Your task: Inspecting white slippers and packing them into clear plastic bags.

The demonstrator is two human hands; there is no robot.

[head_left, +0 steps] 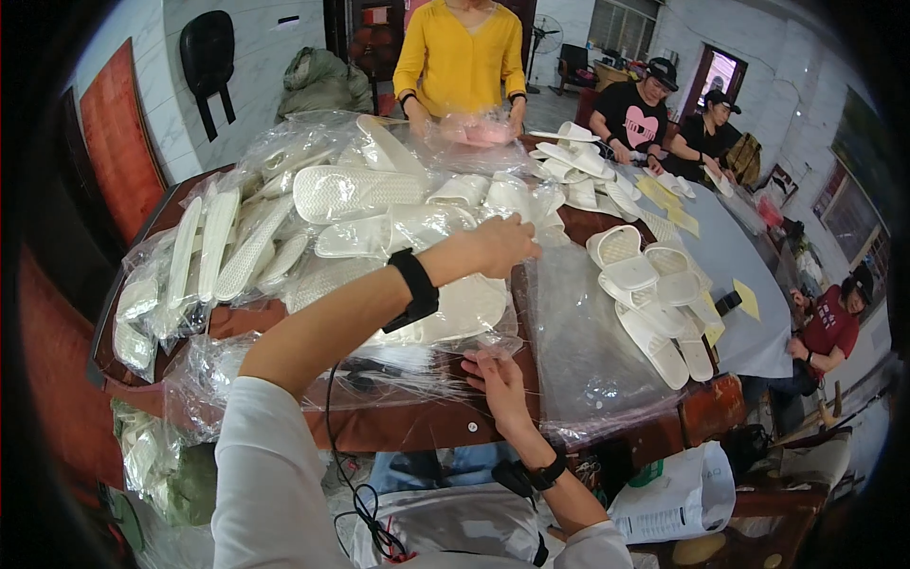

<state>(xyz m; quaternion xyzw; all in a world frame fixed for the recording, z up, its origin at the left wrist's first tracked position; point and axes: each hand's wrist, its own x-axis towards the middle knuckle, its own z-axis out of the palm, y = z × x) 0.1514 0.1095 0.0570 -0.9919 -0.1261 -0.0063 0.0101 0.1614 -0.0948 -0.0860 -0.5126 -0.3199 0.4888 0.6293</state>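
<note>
A clear plastic bag with white slippers inside lies on the table in front of me. My left hand reaches across it, fingers curled in on the plastic at its far right end. Lower down, my right hand pinches the near right edge of the plastic between thumb and fingers. Just beyond my left wrist lie more bagged white slippers. To the right of both hands, flat clear plastic bags are spread out, with loose white slippers on top of them.
Bagged slippers heap up across the left of the brown table. A person in a yellow top handles pink items opposite. Further people work at the right. Yellow paper slips lie there. A white sack stands below, and a cable hangs near my left arm.
</note>
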